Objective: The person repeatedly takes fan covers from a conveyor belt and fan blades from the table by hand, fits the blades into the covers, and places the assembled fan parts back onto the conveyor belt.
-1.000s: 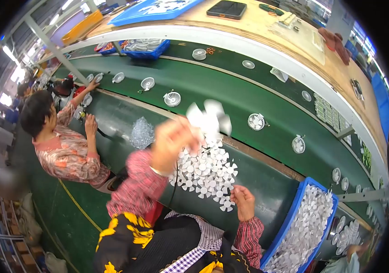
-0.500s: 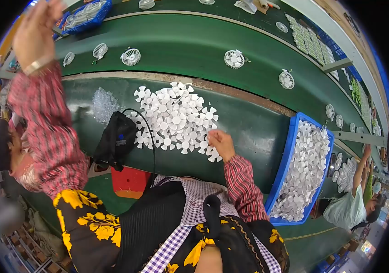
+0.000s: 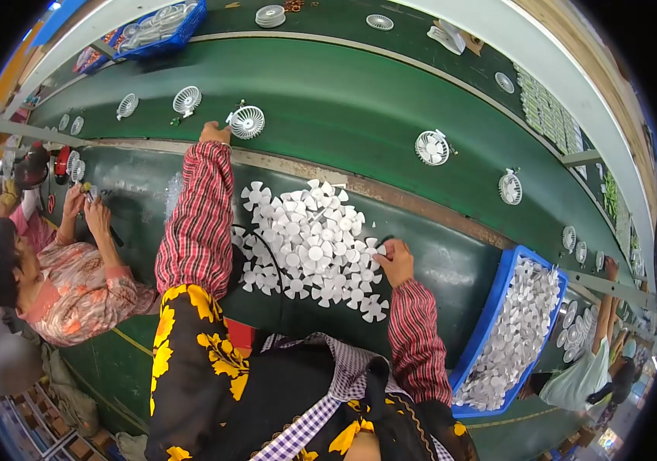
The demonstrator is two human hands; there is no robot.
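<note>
My left hand (image 3: 215,134) reaches to the near edge of the green belt, its fingers closed at the rim of a white round fan housing (image 3: 248,122). That housing has a slatted grille and still rests on the belt. At the right side of a heap of white fan blades (image 3: 314,252), my right hand (image 3: 397,263) pinches a fan blade (image 3: 380,250) between thumb and fingers. Part of the black bag and its cord (image 3: 273,257) shows beside the heap, mostly hidden by my left sleeve. Clear small parts (image 3: 174,192) are also partly covered by that sleeve.
A blue crate (image 3: 463,382) full of white blades stands to the right. More fan housings (image 3: 432,147) lie spaced along the green belt (image 3: 328,92). A co-worker (image 3: 74,280) works at the left; another person (image 3: 578,376) is at the right. Metal rails cross the far side.
My left hand has come down from the upper left to a fan housing on the belt. My right hand stays by the heap's right edge. The view has shifted, showing things lower.
</note>
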